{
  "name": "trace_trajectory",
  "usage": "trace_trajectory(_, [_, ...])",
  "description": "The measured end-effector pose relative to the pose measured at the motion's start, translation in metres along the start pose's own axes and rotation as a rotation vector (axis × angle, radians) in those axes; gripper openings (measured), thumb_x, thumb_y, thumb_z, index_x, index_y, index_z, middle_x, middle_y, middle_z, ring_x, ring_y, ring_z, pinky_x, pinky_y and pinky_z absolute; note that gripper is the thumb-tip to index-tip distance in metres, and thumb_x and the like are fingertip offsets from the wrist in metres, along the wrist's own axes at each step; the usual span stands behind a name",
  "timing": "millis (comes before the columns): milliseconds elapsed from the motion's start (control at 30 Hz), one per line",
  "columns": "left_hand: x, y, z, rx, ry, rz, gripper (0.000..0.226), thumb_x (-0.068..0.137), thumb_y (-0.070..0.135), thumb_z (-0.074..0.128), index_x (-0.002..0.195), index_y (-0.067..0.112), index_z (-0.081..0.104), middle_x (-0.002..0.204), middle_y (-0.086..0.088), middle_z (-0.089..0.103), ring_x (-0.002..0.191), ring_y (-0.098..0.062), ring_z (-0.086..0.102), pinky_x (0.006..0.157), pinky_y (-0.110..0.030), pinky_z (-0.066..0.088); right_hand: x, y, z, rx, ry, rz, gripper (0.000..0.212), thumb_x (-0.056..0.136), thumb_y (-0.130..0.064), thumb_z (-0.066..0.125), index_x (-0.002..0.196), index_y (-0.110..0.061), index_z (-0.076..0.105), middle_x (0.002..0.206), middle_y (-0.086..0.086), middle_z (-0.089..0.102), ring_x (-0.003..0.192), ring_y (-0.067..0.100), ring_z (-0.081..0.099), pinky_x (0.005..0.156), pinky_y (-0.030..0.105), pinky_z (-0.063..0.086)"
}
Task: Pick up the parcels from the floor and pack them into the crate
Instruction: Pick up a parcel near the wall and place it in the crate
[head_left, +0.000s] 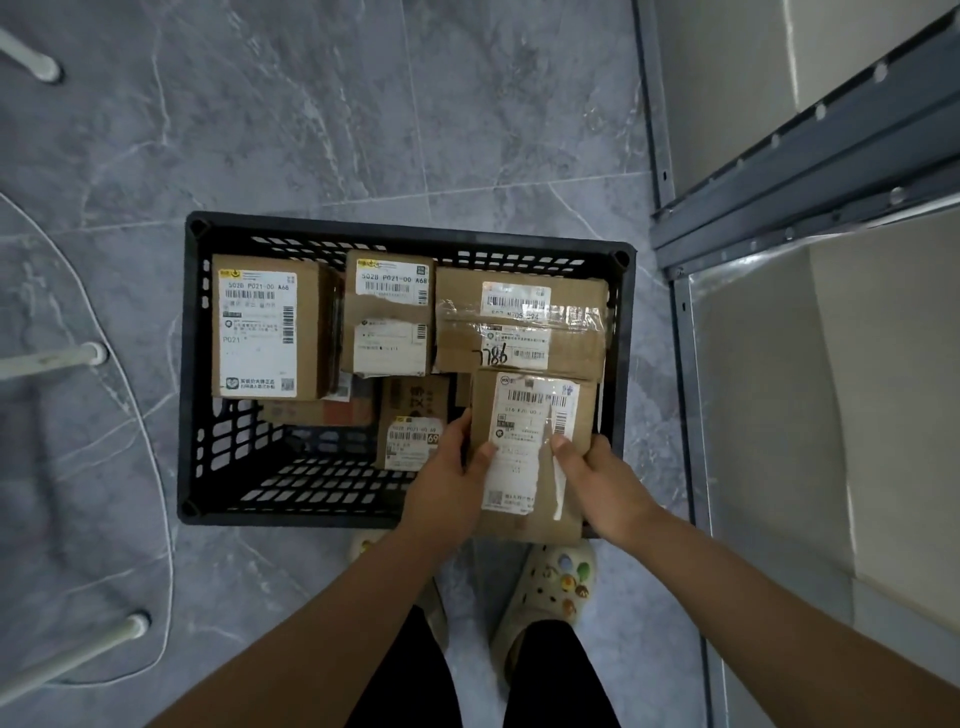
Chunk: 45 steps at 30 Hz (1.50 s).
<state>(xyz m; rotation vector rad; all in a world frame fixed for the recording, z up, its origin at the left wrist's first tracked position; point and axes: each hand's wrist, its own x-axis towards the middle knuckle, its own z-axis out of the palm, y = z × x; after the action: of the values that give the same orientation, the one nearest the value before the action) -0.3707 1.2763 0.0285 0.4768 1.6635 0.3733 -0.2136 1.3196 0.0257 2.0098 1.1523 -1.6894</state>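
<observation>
A black slotted plastic crate stands on the grey floor in front of me. Several brown cardboard parcels with white labels lie in it: one at the back left, one at the back middle, a taped one at the back right and a lower one in the middle. Over the crate's front right corner I hold another labelled parcel. My left hand grips its left edge and my right hand grips its right edge, thumbs on top.
A grey metal shelf frame with pale boards rises on the right, close to the crate. White furniture legs and a thin white cable lie on the left. My feet in pale clogs stand just behind the crate.
</observation>
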Motion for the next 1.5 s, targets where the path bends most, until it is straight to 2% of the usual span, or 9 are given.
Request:
trace_trajectory(300, [-0.023, -0.019, -0.034, -0.036, 0.101, 0.018, 0.044, 0.096, 0.033, 0.049, 0.139, 0.033, 0.041, 0.120, 0.012, 0.063, 0.107, -0.011, 0.062, 0.091, -0.042, 0.053, -0.024, -0.024, 0.022, -0.025, -0.028, -0.086, 0.041, 0.095, -0.053, 0.036, 0.117, -0.019, 0.040, 0.105, -0.002, 0.060, 0.099, 0.021, 0.062, 0.091, 0.038, 0.050])
trace_trajectory(467, [-0.032, -0.023, -0.080, 0.059, 0.147, 0.012, 0.054, 0.089, 0.051, 0.047, 0.141, 0.038, 0.038, 0.121, 0.011, 0.063, 0.109, -0.011, 0.062, 0.093, -0.043, 0.052, -0.023, -0.046, 0.058, 0.039, -0.094, -0.148, 0.041, 0.094, -0.053, 0.039, 0.120, -0.021, 0.041, 0.118, 0.003, 0.064, 0.103, 0.023, 0.064, 0.093, 0.041, 0.051])
trace_trajectory(700, [-0.007, -0.009, -0.109, 0.041, 0.033, -0.098, 0.045, 0.097, 0.028, 0.047, 0.141, 0.024, 0.036, 0.126, -0.001, 0.060, 0.108, -0.022, 0.062, 0.087, -0.045, 0.054, 0.001, -0.063, 0.072, 0.013, -0.146, -0.084, 0.055, 0.095, -0.055, 0.035, 0.131, -0.014, 0.040, 0.127, 0.006, 0.059, 0.111, 0.023, 0.058, 0.094, 0.030, 0.046])
trace_trajectory(867, [-0.006, -0.012, -0.111, -0.020, -0.005, -0.144, 0.051, 0.097, 0.020, 0.049, 0.144, 0.021, 0.030, 0.133, -0.003, 0.055, 0.114, -0.023, 0.058, 0.091, -0.044, 0.053, 0.004, -0.058, 0.075, 0.032, -0.187, -0.104, 0.054, 0.095, -0.053, 0.036, 0.137, -0.018, 0.036, 0.130, 0.003, 0.058, 0.112, 0.019, 0.057, 0.099, 0.034, 0.046])
trace_trajectory(967, [-0.001, -0.010, -0.120, -0.053, -0.063, -0.176, 0.062, 0.093, 0.018, 0.056, 0.145, 0.022, 0.024, 0.129, 0.000, 0.056, 0.108, -0.017, 0.057, 0.079, -0.032, 0.052, 0.005, -0.056, 0.075, 0.054, -0.183, -0.103, 0.053, 0.094, -0.053, 0.038, 0.137, -0.021, 0.037, 0.130, 0.002, 0.058, 0.114, 0.020, 0.057, 0.101, 0.039, 0.046])
trace_trajectory(1067, [0.008, -0.004, -0.133, -0.129, -0.100, -0.234, 0.085, 0.083, 0.035, 0.069, 0.149, 0.025, 0.016, 0.126, 0.003, 0.055, 0.113, -0.017, 0.052, 0.083, -0.025, 0.043, 0.005, -0.053, 0.078, 0.083, -0.173, -0.137, 0.049, 0.093, -0.048, 0.046, 0.135, -0.024, 0.038, 0.129, -0.002, 0.058, 0.108, 0.013, 0.057, 0.096, 0.028, 0.045])
trace_trajectory(1200, [0.030, -0.003, -0.136, -0.205, -0.158, -0.275, 0.113, 0.050, 0.078, 0.071, 0.144, 0.027, 0.034, 0.139, 0.001, 0.051, 0.131, -0.025, 0.044, 0.108, -0.051, 0.030, 0.010, -0.051, 0.091, 0.259, -0.183, -0.146, 0.059, 0.087, -0.034, 0.065, 0.134, -0.024, 0.031, 0.119, -0.012, 0.059, 0.098, 0.003, 0.058, 0.088, 0.020, 0.048])
trace_trajectory(1300, [0.041, -0.002, -0.130, -0.346, -0.204, -0.231, 0.099, 0.054, 0.075, 0.068, 0.137, 0.028, 0.045, 0.130, 0.000, 0.061, 0.119, -0.025, 0.056, 0.102, -0.054, 0.040, 0.013, -0.049, 0.100, 0.337, -0.119, -0.164, 0.066, 0.078, -0.024, 0.075, 0.125, -0.024, 0.030, 0.102, -0.019, 0.056, 0.086, -0.009, 0.053, 0.067, 0.007, 0.046])
trace_trajectory(1500, [0.025, -0.011, -0.108, -0.558, -0.160, -0.233, 0.069, 0.071, 0.075, 0.051, 0.124, 0.031, 0.060, 0.120, -0.002, 0.068, 0.113, -0.027, 0.061, 0.097, -0.054, 0.044, 0.005, -0.041, 0.106, 0.329, 0.084, -0.341, 0.078, 0.071, -0.018, 0.081, 0.120, -0.041, 0.025, 0.106, -0.026, 0.055, 0.094, -0.013, 0.059, 0.077, 0.014, 0.053])
